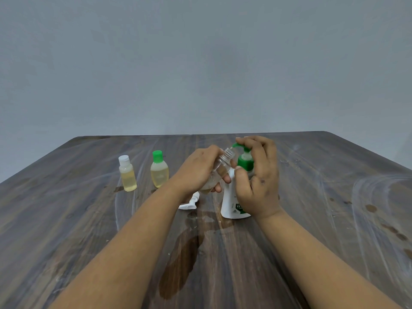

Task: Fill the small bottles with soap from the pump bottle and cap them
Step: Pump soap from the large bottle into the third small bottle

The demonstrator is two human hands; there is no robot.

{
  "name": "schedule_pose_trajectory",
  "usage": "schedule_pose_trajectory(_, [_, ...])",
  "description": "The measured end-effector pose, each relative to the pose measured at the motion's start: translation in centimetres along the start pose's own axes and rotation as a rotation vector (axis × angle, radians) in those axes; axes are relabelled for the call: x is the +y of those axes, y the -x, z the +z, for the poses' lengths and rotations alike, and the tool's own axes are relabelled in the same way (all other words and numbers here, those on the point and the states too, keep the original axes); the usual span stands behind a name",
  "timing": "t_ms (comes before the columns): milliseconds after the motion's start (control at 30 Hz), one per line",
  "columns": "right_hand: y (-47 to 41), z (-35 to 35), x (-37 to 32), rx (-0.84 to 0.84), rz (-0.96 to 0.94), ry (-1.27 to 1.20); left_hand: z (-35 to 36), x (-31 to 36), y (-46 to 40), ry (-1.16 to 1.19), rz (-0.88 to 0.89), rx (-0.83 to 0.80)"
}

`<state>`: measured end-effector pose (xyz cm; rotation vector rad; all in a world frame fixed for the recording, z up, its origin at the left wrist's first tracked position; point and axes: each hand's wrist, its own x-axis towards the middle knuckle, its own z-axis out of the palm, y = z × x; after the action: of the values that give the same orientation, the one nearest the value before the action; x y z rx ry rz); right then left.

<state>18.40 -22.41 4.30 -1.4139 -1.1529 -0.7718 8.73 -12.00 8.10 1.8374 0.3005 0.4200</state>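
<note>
Both forearms reach forward over the desk (312,197) and meet near its middle. The left hand (198,170) is turned palm-inward, its fingers (227,179) curled round a clear small bottle (219,169) and grasping it off the desk, tilted so that its open threaded neck points up and to the right. The right hand (259,175) arches over the white pump bottle (230,204), which stands upright on the desk; its fingers bend down over the green pump head (242,148), pressing on top, while the thumb lies against the green collar. The pump's spout sits just beside the tilted bottle's mouth, at the tips of the right fingers. Just below the left fingers a white cap (189,202) lies on the desk. Well to the left of the left fingers stand two filled bottles holding yellowish liquid: a green-capped bottle (159,169) and, farther left, a white-capped bottle (127,173). A dark wet patch (180,266) marks the wood between the forearms.
</note>
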Motion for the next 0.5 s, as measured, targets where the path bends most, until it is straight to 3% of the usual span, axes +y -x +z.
schedule_pose_trajectory(500, [-0.02,0.01,-0.08,0.019,0.033,-0.011,0.08,0.11,0.06,0.004,-0.003,-0.001])
